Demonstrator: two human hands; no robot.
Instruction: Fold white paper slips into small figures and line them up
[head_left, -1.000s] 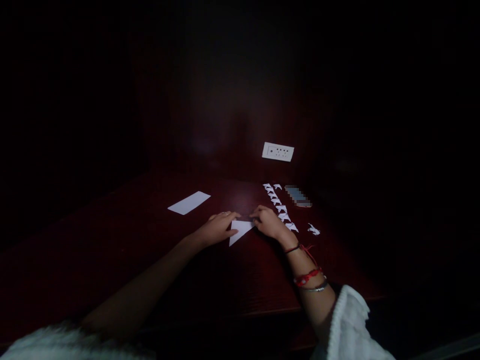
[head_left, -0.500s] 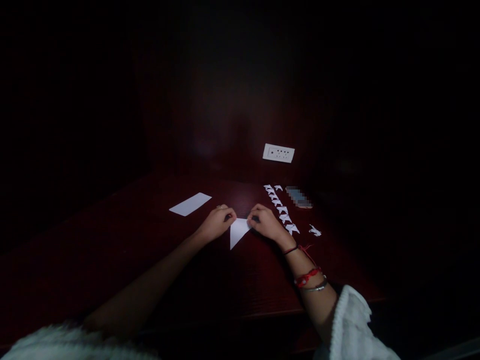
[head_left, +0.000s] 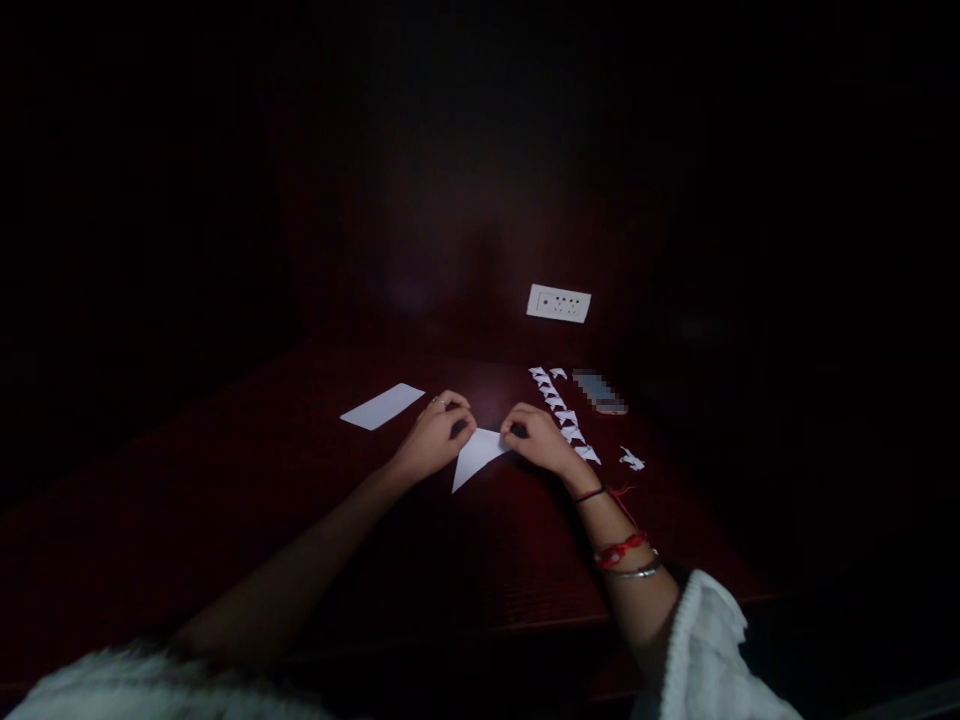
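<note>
Between my hands is a white sheet of paper (head_left: 477, 455) folded to a triangle, one point toward me. My left hand (head_left: 442, 430) pinches its upper left corner between thumb and fingers; a ring shows on one finger. At the right corner, my right hand (head_left: 536, 437) pinches the paper in the same way. The fingertips partly cover both corners. To the left lies a flat white paper strip (head_left: 382, 407). Right of my right hand runs a slanting row of small folded paper pieces (head_left: 555, 402), with another folded piece (head_left: 631, 459) apart from it.
A phone (head_left: 600, 391), blurred out, lies on the dark red table (head_left: 300, 480) beyond the folded pieces. On the back wall is a white power socket (head_left: 559, 303). The table's front edge is near my forearms, and the surroundings are very dark.
Both hands have shifted slightly, the right one a little to the right. The paper triangle has turned a bit, its lower point moving left and its right side rising.
</note>
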